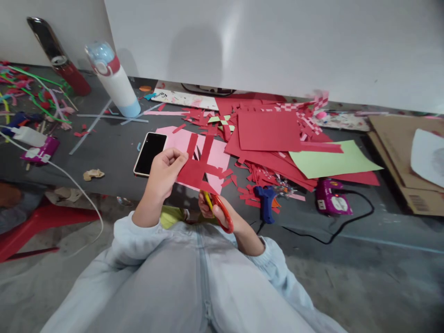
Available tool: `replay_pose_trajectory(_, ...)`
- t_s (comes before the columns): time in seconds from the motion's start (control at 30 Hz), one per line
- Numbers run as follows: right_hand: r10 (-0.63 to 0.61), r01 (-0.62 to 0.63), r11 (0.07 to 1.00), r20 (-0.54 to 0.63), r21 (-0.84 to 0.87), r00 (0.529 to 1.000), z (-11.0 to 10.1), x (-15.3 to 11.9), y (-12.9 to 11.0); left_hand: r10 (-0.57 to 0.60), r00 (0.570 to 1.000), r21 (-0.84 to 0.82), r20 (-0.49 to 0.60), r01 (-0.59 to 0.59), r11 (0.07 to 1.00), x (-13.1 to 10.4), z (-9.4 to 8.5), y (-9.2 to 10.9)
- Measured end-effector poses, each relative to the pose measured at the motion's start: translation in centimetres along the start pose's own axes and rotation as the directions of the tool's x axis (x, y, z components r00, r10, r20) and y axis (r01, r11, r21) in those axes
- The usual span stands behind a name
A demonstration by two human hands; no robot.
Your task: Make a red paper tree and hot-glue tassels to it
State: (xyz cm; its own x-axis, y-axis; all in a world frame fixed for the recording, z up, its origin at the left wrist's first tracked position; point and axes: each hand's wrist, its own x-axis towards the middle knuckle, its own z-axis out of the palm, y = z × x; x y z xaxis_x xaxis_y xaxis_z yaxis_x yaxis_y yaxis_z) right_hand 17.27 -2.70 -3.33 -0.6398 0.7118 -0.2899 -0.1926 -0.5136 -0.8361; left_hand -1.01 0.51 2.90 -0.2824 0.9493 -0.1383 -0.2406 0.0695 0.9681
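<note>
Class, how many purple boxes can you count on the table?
2: one purple box at far left, another purple box at right, near the cardboard. Others may be hidden.

The dark grey worktop (114,148) carries a white bottle (117,85) and a dark red container (72,78), both standing toward its back. At the blurred left end lie what look like tangled pipe cleaners (52,98) and a purple box (42,152). A phone (149,155) adjoins a pink sheet (218,156); farther right are red paper scraps (252,189), a blue glue gun (267,203), another purple box (328,196) and brown cardboard (391,159).
</note>
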Motion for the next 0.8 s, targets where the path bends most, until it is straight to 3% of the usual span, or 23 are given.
replay_pose_trajectory(0.1,-0.112,0.119,0.991,0.12,-0.053,0.986,-0.3,0.4,0.6,0.051,0.998,0.085,0.028,-0.053,0.995,0.0,0.0,0.0)
replay_pose_trajectory(0.17,-0.138,0.147,0.988,0.139,-0.056,0.981,-0.5,0.8,1.1,0.071,0.996,0.14,0.051,-0.078,0.987,0.0,0.1,0.0)
replay_pose_trajectory(0.8,-0.077,0.075,0.997,0.127,0.021,0.989,-0.5,2.0,1.5,0.199,0.976,0.33,0.089,-0.218,0.919,0.4,0.4,-0.9)
